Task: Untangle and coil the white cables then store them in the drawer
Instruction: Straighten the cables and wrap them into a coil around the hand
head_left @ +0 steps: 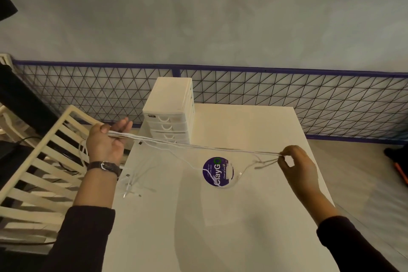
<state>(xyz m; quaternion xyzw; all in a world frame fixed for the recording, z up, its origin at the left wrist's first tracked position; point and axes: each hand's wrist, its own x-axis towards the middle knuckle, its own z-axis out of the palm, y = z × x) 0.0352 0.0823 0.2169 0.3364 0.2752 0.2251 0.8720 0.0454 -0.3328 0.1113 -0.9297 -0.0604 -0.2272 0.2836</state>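
Observation:
Several white cables [198, 146] stretch taut above the white table [254, 216], between my two hands. My left hand [106, 141], palm up past the table's left edge, holds one end of the bundle under the thumb. My right hand [298, 165] pinches the other end between thumb and fingertips, with short cable ends dangling beside it. Loose strands sag from the bundle onto the table, and plug ends [132, 185] lie near my left wrist. A white mini drawer unit [170, 112] stands at the table's far left; its drawers look closed.
A round purple sticker [217, 171] lies on the table under the sagging strands. A white slatted chair [37, 174] stands left of the table. A black wire-mesh fence [309, 99] with a purple rail runs behind it, before a grey wall.

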